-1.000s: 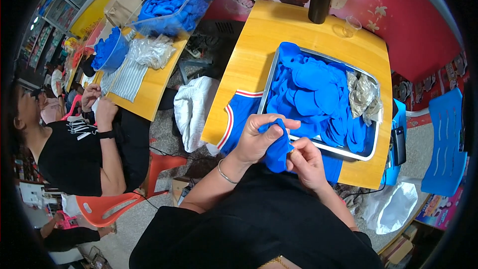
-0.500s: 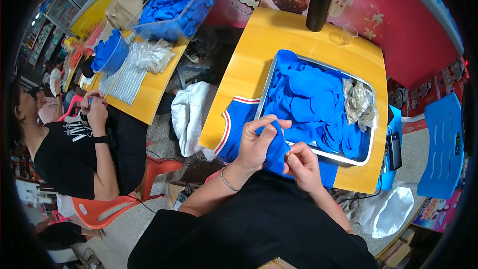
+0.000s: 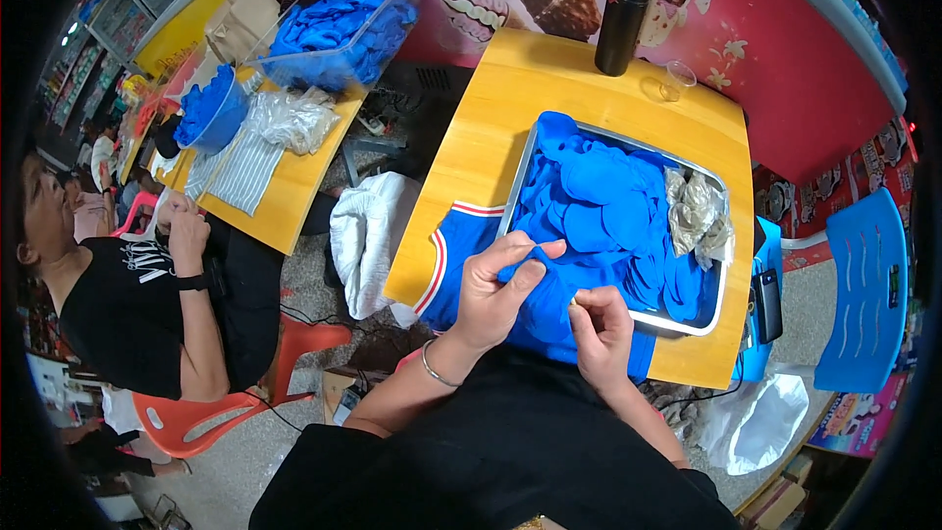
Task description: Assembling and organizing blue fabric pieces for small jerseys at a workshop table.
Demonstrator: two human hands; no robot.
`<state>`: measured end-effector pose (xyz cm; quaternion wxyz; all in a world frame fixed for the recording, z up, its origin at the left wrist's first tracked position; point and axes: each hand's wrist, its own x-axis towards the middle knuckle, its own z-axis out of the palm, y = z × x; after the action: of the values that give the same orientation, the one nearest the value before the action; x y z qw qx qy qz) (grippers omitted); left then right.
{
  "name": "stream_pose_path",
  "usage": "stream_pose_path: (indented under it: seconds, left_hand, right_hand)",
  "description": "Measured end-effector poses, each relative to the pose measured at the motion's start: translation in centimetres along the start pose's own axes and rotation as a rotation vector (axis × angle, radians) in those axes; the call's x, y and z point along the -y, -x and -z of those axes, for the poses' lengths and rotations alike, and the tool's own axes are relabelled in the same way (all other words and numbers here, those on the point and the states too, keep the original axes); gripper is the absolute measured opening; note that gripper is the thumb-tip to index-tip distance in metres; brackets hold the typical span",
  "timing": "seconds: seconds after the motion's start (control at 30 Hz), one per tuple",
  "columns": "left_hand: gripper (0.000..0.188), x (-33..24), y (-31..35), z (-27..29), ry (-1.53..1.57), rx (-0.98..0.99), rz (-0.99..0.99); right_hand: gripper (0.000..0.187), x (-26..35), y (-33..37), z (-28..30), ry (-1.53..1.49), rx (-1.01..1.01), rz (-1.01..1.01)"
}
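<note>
A blue fabric piece is stretched between my two hands, in front of my chest. My left hand pinches its upper part between thumb and fingers. At its right edge, my right hand pinches with thumb and forefinger; a small pale thing shows at those fingertips, too small to name. Just beyond lies a metal tray with a heap of flat, rounded blue fabric pieces and a crumpled clear bag. A blue garment with red-and-white trim lies on the table under my hands, partly hidden.
On the yellow table stand a black flask and a clear cup. At left, a person in black sits by another table with a bin of blue pieces. A blue chair stands right.
The view has shifted slightly, so the table sits a little lower. My right hand has moved slightly away from my left, spreading the blue fabric more. The person at left has raised their head.
</note>
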<state>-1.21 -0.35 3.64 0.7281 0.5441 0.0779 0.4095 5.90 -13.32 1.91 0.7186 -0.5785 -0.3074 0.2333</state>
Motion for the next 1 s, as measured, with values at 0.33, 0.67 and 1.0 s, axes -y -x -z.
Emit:
stream_pose_path:
  seconds: [0.33, 0.67, 1.0]
  left_hand:
    - [0.013, -0.3, -0.3, 0.6, -0.07, 0.018, -0.115]
    - [0.01, 0.3, 0.4, 1.4, 0.065, 0.119, -0.006]
    - [0.015, 0.6, 1.4, 1.0, 0.199, 0.019, 0.117]
  right_hand:
    - [0.014, -1.7, 0.7, 0.6, 0.158, 0.019, 0.098]
    - [0.012, -1.2, 0.5, 1.4, -0.498, 0.365, -0.368]
    - [0.007, -0.7, 0.7, 0.1, -0.364, 0.247, -0.274]
